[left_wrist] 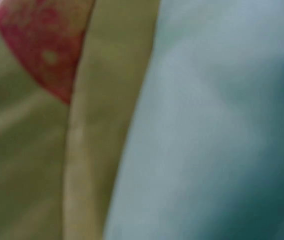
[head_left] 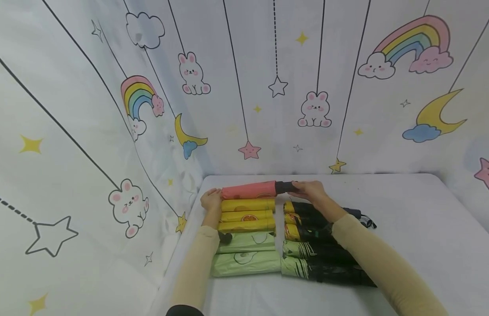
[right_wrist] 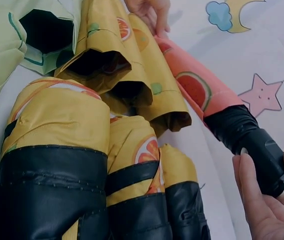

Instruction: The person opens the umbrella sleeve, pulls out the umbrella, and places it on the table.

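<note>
A folded umbrella in a red sleeve with a watermelon print (head_left: 249, 190) lies along the far end of the row. My left hand (head_left: 211, 199) grips its left end. At the other end, my right hand (right_wrist: 269, 210) holds the black handle (right_wrist: 261, 157) between thumb and fingers. Below it in the head view come yellow sleeves with orange-slice prints (head_left: 247, 217), then green sleeves with avocado prints (head_left: 246, 264). Matching folded yellow umbrellas (right_wrist: 54, 120) lie opposite the open mouths of the yellow sleeves. The left wrist view is blurred, with yellowish fabric (left_wrist: 27, 135) close up.
Folded green umbrellas with black lower parts (head_left: 297, 267) lie opposite the green sleeves. A black handle with a cord (head_left: 356, 213) sticks out past my right forearm. A white cloth covers the table (head_left: 402, 219), and a printed curtain (head_left: 268, 123) hangs behind and at the left.
</note>
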`<state>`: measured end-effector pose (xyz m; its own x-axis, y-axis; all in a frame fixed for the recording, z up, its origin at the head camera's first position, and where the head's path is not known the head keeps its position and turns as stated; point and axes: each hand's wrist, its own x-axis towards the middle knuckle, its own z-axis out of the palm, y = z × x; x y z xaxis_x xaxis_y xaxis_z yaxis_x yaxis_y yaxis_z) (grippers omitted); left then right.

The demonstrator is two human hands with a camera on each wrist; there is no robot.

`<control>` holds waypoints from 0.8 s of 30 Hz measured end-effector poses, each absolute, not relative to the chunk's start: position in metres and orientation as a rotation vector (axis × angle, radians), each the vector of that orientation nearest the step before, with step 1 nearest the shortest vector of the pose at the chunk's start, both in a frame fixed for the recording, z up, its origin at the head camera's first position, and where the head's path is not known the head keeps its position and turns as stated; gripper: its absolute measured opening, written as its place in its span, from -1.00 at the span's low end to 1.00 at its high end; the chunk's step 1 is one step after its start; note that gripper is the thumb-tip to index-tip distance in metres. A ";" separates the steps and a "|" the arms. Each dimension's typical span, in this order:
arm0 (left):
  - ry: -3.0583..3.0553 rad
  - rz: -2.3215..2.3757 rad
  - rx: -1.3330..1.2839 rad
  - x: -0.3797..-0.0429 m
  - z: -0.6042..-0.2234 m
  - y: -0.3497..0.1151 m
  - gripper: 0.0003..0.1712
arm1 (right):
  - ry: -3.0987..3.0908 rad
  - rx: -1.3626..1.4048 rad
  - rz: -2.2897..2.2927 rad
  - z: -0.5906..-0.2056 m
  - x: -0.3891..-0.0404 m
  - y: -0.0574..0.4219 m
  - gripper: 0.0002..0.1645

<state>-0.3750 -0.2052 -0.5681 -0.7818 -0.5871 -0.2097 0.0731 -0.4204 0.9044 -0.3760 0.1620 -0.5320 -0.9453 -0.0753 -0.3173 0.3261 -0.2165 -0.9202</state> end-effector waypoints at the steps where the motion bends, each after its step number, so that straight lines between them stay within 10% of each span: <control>1: -1.378 -2.246 0.716 -0.375 -0.568 -0.206 -0.71 | 1.778 0.294 -2.249 -0.532 -0.375 0.163 -0.25; 24: -1.395 -2.221 0.725 -0.375 -0.567 -0.204 -0.70 | 1.772 0.232 -2.267 -0.533 -0.369 0.187 -0.26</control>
